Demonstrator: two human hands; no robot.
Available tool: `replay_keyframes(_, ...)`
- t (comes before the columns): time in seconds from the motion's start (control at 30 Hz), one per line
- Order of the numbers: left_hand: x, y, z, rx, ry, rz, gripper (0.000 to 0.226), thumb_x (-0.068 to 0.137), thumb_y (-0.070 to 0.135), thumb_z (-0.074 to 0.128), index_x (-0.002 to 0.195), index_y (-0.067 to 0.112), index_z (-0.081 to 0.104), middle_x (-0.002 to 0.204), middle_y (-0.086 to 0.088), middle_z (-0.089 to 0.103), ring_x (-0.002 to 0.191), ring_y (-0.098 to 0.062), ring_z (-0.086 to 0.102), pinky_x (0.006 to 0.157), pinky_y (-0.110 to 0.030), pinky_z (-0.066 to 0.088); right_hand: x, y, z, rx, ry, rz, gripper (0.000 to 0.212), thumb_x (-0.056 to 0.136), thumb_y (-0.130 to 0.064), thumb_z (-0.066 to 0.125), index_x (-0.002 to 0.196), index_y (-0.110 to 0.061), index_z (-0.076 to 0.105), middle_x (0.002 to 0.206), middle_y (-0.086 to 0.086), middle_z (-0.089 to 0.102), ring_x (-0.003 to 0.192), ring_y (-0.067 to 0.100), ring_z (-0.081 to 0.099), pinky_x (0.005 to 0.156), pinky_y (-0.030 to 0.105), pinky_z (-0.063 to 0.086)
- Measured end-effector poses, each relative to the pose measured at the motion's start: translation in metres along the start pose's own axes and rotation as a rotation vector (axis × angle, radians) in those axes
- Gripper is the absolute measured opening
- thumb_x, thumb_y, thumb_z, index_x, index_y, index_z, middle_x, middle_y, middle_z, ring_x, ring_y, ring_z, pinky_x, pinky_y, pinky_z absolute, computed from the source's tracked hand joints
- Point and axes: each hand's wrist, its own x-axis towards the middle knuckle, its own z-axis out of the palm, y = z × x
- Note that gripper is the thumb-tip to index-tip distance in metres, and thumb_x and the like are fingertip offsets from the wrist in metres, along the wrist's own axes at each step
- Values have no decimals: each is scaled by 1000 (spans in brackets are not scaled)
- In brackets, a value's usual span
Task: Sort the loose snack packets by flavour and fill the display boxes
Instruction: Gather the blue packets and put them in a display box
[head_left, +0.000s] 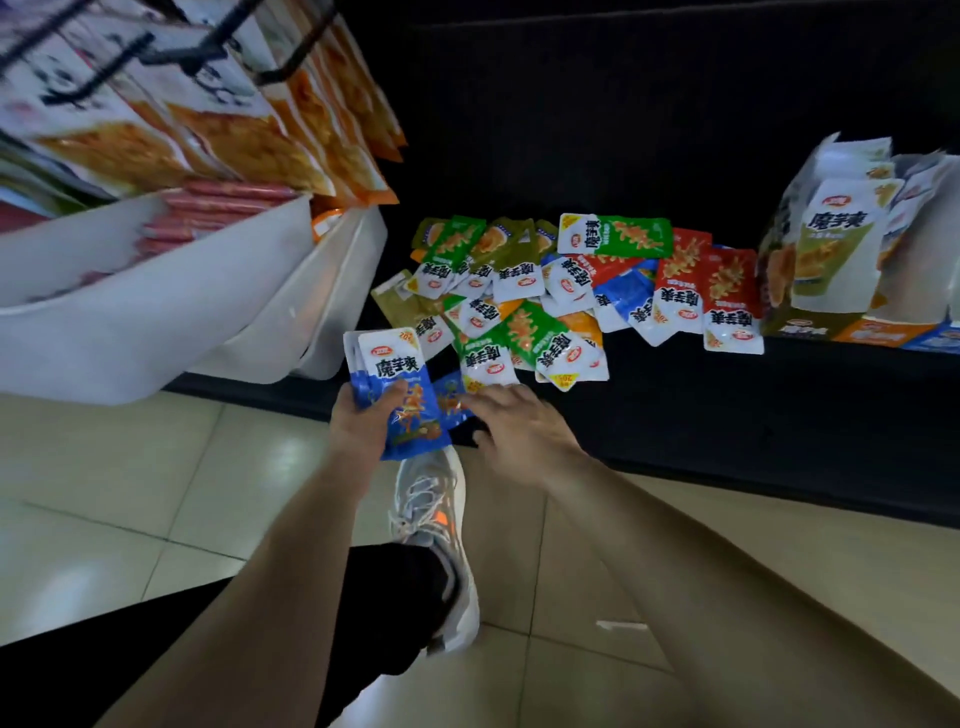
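Observation:
A heap of loose snack packets (566, 291) in green, olive, red, blue and orange lies on a low black shelf (727, 405). My left hand (363, 421) is shut on a small stack of blue packets (395, 384), held upright at the shelf's front edge. My right hand (519, 431) reaches just to the right of it, fingers spread over another blue packet (451, 397) lying at the near edge of the heap. Whether the fingers grip that packet is hidden. Display boxes (831, 244) with packets standing in them sit at the far right of the shelf.
White plastic bins (171, 306) holding red sausage sticks jut out at the left, with hanging orange and white snack bags (249, 130) above them. My shoe (436, 519) rests on the beige tiled floor (130, 467) right below the shelf edge.

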Motion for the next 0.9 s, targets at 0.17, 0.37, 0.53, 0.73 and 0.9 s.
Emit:
replay_keyframes(0.17,6,-5,2,-10,-13,0,18,90,16,75,102,20,62,88,4,73,62,-5,72,48,-23,55,-10,10,33,-302,1,35,68,100,-47,44,159,-34,13,151,4,26,137,31,25,112,46,28)
replay_keyframes(0.37,5,-14,6,20,-48,-33,23,89,22,77,106,17,62,95,-2,74,76,-17,75,68,-37,61,-35,37,35,-287,150,140,53,99,-45,48,148,-29,41,150,6,36,135,34,34,109,49,37)
replay_keyframes(0.53,-4,-19,16,60,-70,-21,17,88,22,77,96,20,62,82,4,73,64,-8,73,50,-25,56,-17,22,30,-268,289,368,59,96,-61,49,122,-10,61,129,13,52,114,34,50,90,47,48)
replay_keyframes(0.73,-10,-17,29,71,-128,-26,18,88,21,78,92,23,60,69,10,73,57,-4,71,43,-20,51,2,5,21,27,303,584,69,83,-51,76,126,-6,45,122,15,56,113,33,56,89,44,50)
replay_keyframes(0.9,-18,-10,46,66,-179,-28,18,86,23,79,93,24,62,83,6,73,62,-5,72,48,-22,54,-33,38,3,424,222,611,55,80,-28,83,115,-12,44,109,8,58,96,29,62,74,40,54)
